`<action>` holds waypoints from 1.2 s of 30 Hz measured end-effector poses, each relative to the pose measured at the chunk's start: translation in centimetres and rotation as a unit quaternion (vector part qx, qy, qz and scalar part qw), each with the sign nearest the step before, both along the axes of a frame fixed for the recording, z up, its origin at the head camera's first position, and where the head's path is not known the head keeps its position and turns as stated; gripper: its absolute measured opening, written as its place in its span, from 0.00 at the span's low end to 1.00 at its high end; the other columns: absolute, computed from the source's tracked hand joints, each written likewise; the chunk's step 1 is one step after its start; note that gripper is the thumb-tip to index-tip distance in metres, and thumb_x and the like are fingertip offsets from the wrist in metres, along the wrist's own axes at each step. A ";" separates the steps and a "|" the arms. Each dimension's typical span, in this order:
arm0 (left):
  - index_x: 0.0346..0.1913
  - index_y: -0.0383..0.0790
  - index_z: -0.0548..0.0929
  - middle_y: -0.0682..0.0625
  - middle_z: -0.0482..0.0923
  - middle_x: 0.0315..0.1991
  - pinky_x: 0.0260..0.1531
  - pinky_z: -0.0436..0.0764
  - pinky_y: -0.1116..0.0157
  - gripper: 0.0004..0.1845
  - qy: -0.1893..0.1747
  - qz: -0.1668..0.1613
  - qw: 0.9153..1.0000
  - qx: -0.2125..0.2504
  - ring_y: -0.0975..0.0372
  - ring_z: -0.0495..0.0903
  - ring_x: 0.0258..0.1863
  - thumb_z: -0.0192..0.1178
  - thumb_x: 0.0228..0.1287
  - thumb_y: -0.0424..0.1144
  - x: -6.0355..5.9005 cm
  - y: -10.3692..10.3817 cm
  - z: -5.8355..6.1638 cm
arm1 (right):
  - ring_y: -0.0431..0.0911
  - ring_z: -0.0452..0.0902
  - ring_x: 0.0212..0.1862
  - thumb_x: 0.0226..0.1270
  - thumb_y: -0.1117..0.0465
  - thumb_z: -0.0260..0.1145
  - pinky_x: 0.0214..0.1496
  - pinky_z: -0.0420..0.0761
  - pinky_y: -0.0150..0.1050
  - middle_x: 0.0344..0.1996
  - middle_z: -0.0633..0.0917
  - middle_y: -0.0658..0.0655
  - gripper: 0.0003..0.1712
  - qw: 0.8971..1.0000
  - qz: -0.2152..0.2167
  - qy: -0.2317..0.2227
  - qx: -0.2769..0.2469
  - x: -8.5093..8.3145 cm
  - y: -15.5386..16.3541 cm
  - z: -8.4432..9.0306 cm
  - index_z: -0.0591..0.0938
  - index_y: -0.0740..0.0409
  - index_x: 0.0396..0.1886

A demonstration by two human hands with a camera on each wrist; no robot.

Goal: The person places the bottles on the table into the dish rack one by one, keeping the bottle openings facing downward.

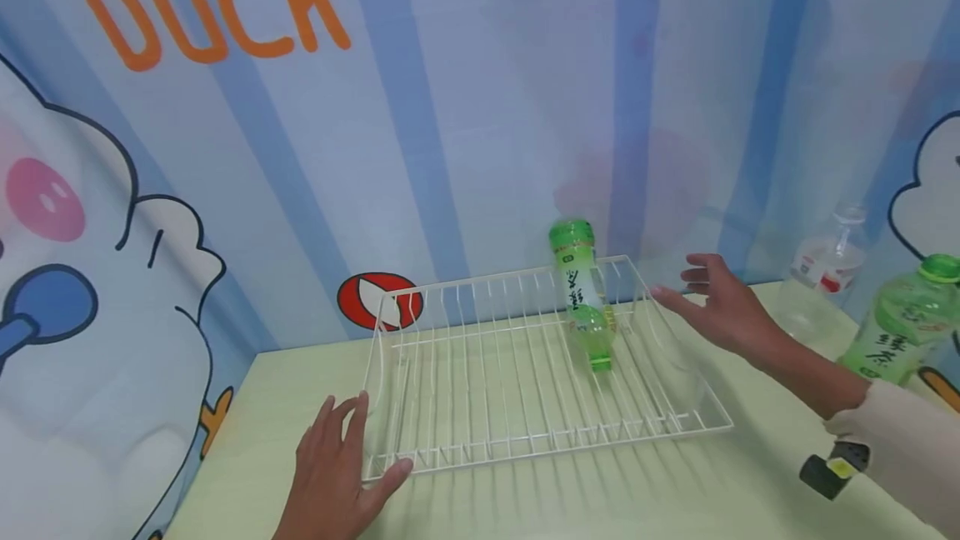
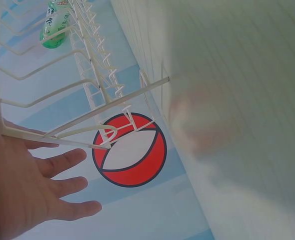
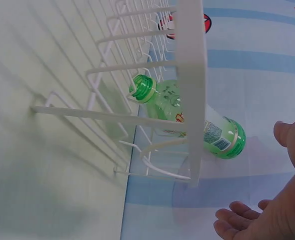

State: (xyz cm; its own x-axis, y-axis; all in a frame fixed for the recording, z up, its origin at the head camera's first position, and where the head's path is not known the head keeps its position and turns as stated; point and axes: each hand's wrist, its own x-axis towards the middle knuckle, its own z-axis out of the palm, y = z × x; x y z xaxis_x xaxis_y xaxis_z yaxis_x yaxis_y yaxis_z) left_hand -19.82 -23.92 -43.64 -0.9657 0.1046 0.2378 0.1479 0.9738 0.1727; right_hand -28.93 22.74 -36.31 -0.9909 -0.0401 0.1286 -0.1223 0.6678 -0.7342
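Observation:
A white wire rack (image 1: 517,440) stands on the pale table. In it a green plastic bottle (image 1: 581,273) leans against the rear wires, neck down, its green base up. My left hand (image 1: 330,469) is at the rack's front left corner, thumb by the front rim. Its fingers (image 2: 70,187) are spread in the left wrist view; whether they touch the wire I cannot tell. My right hand (image 1: 723,307) is off the rack's right end, apart from it, thumb and fingers spread with nothing between them. In the right wrist view the bottle (image 3: 225,135) lies beyond the rack's end wires.
To the right stand a clear plastic bottle (image 1: 825,265) and another green bottle (image 1: 903,315), close to my right forearm. A blue striped curtain (image 1: 495,107) with cartoon prints hangs behind the table (image 1: 600,498). A small black device (image 1: 832,469) sits by my right sleeve.

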 end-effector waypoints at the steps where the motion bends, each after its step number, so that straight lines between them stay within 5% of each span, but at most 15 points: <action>1: 0.72 0.30 0.65 0.32 0.68 0.65 0.63 0.59 0.33 0.53 -0.005 0.001 1.000 0.002 0.36 0.56 0.71 0.56 0.60 0.73 -0.1 0.0 0.1 | 0.71 0.60 0.69 0.71 0.36 0.59 0.61 0.68 0.68 0.69 0.63 0.77 0.54 1.000 -0.001 0.002 0.000 0.3 0.2 -0.1 0.47 0.68 0.77; 10: 0.73 0.30 0.63 0.33 0.67 0.66 0.63 0.60 0.32 0.56 -0.025 0.015 1.000 0.008 0.35 0.56 0.70 0.58 0.56 0.73 -0.1 0.2 0.1 | 0.71 0.62 0.68 0.71 0.39 0.61 0.62 0.68 0.68 0.67 0.67 0.75 0.50 0.999 -0.017 0.038 -0.006 2.0 0.3 -1.1 0.51 0.67 0.76; 18: 0.73 0.32 0.64 0.34 0.68 0.67 0.62 0.60 0.31 0.55 -0.022 0.026 0.999 0.005 0.36 0.57 0.70 0.62 0.54 0.71 -0.2 0.5 0.1 | 0.72 0.63 0.66 0.71 0.50 0.65 0.61 0.66 0.67 0.64 0.68 0.77 0.45 0.984 -0.079 0.157 -0.021 4.3 2.6 -2.1 0.56 0.72 0.73; 23: 0.74 0.32 0.62 0.33 0.67 0.67 0.63 0.59 0.31 0.57 -0.038 0.035 0.999 0.012 0.35 0.57 0.70 0.63 0.52 0.72 -0.1 0.5 0.2 | 0.72 0.64 0.65 0.69 0.53 0.68 0.70 0.67 0.46 0.67 0.62 0.74 0.46 0.966 -0.162 0.199 -0.026 6.2 3.9 -2.3 0.53 0.67 0.74; 26: 0.74 0.32 0.60 0.32 0.66 0.68 0.63 0.58 0.31 0.58 -0.045 0.039 0.998 0.018 0.35 0.56 0.71 0.63 0.52 0.72 -0.1 0.5 0.4 | 0.69 0.62 0.68 0.68 0.56 0.68 0.72 0.64 0.42 0.70 0.57 0.69 0.47 0.951 -0.235 0.201 -0.032 7.1 4.2 -2.5 0.51 0.62 0.76; 29: 0.75 0.32 0.59 0.33 0.65 0.68 0.64 0.57 0.31 0.58 -0.049 0.036 0.998 0.021 0.36 0.55 0.71 0.62 0.52 0.72 0.0 0.4 0.4 | 0.64 0.57 0.72 0.68 0.58 0.68 0.73 0.59 0.57 0.73 0.52 0.65 0.48 0.930 -0.308 0.195 -0.040 7.6 4.7 -3.0 0.48 0.56 0.77; 32: 0.75 0.32 0.58 0.33 0.65 0.69 0.64 0.57 0.32 0.59 -0.052 0.030 0.998 0.025 0.35 0.54 0.71 0.61 0.53 0.73 0.0 0.5 0.4 | 0.59 0.50 0.75 0.68 0.59 0.67 0.74 0.55 0.57 0.74 0.49 0.62 0.49 0.913 -0.354 0.200 -0.044 7.9 5.7 -3.8 0.45 0.52 0.77; 36: 0.76 0.32 0.56 0.33 0.64 0.69 0.65 0.56 0.32 0.59 -0.055 0.025 0.998 0.031 0.35 0.53 0.72 0.60 0.54 0.73 0.0 0.5 0.3 | 0.60 0.56 0.71 0.65 0.58 0.69 0.70 0.60 0.57 0.74 0.54 0.62 0.53 0.898 -0.386 0.205 -0.041 7.8 7.3 -5.1 0.42 0.44 0.77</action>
State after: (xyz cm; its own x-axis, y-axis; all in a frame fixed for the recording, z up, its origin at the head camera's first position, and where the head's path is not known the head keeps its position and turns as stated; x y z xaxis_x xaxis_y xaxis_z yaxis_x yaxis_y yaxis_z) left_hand -19.87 -23.46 -43.34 -0.9900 0.0441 0.1340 0.0762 0.9665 0.2450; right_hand -21.18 30.03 -41.41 -0.5877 0.6655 0.4601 0.0833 0.6154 -0.7838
